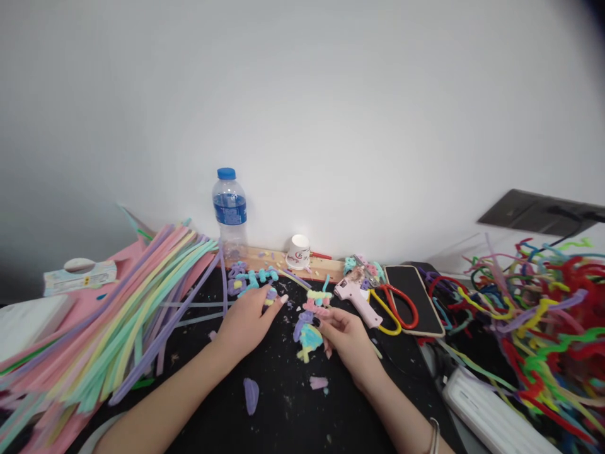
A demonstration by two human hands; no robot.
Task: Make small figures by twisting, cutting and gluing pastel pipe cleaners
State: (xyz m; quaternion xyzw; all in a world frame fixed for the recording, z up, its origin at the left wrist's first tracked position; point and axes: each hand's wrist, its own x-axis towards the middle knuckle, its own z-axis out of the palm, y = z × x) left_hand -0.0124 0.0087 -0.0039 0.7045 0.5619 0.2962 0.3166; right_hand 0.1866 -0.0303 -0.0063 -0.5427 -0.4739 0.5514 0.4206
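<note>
My right hand (347, 337) pinches a fuzzy pipe-cleaner figure (311, 335) between thumb and fingers. The figure has pink, yellow, purple and light-blue parts and lies low over the black tabletop. My left hand (248, 318) rests to its left, thumb stretched out and apart from the forefinger. A small purple-and-yellow pipe-cleaner piece (271, 296) shows by these fingertips; whether they touch it I cannot tell. Just beyond are a blue pipe-cleaner piece (258, 277) and a purple flower shape (236, 284). Nearer me lie a purple curved piece (251, 396) and a short pink piece (318, 383).
Pastel pipe cleaners (155, 302) spread on the left, a tangle of bright ones (543, 340) on the right. Along the wall stand a water bottle (230, 211) and a paper cup (299, 251). A pink glue gun (359, 302), scissors (410, 309) and a phone (416, 296) lie right.
</note>
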